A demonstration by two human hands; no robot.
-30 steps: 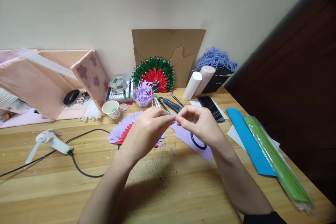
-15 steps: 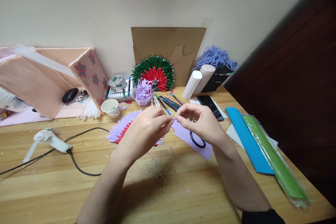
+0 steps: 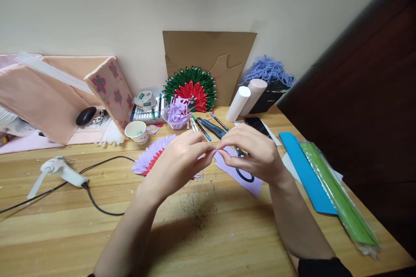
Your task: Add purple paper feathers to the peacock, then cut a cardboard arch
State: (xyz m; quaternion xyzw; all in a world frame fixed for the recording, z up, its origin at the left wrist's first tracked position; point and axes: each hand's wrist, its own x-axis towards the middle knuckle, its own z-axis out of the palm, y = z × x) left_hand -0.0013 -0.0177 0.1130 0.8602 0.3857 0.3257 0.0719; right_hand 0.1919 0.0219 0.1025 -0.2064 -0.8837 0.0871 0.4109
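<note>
The fingertips of my left hand (image 3: pixel 182 156) and my right hand (image 3: pixel 255 149) meet above the table, both pinched. A tiny bit of purple paper (image 3: pixel 216 149) shows between them, mostly hidden by the fingers. Partly behind my left hand lies a fan-shaped piece of purple and red paper petals (image 3: pixel 152 149). Under my right hand is a sheet of purple paper (image 3: pixel 229 165), with black-handled scissors (image 3: pixel 248 177) resting on it.
A white glue gun (image 3: pixel 66 173) with a black cord lies left. Behind are a paper cup (image 3: pixel 137 133), a bowl of purple scraps (image 3: pixel 177 119), a utility knife (image 3: pixel 211 127), markers and a green-red fan (image 3: pixel 191 91). Blue sheets (image 3: pixel 307 171) and a wrapped green roll (image 3: pixel 338 194) lie right.
My right hand has turned slightly and shifted a little right, its fingers straighter. More of the scissors shows. My left hand is nearly unmoved, still pinching.
</note>
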